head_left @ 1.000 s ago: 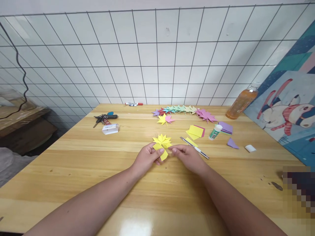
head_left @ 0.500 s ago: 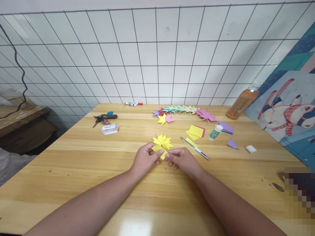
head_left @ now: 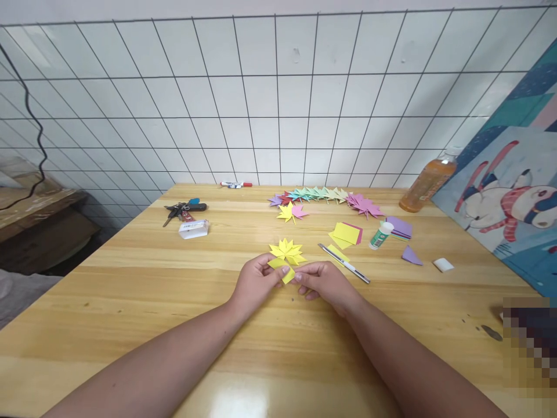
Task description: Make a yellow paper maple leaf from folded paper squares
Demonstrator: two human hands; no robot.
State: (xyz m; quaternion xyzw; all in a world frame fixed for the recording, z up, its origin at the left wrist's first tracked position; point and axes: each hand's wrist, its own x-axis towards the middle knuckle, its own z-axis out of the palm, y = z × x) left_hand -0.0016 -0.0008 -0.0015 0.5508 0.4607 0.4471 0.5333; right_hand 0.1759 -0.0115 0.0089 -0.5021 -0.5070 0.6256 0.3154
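Observation:
Low over the wooden table, a small piece of folded yellow paper is between my two hands. My left hand pinches it, thumb on top and fingers underneath. At the paper's right edge, the thumb and fingers of my right hand are closed on its corner. Just beyond the paper lies a yellow paper star with many points, its near side partly covered. A cutter knife rests on the table to the right of my right hand, partly over a yellow slip.
Farther back lie a row of coloured folded-paper pieces and a yellow-pink one. To the right are yellow sheets, a glue stick, purple paper, a white cap and a bottle. Keys and a small box lie left.
Almost nothing differs. Both hands keep hold of the yellow paper in the same spot, with only a tiny shift of the right fingers at its edge.

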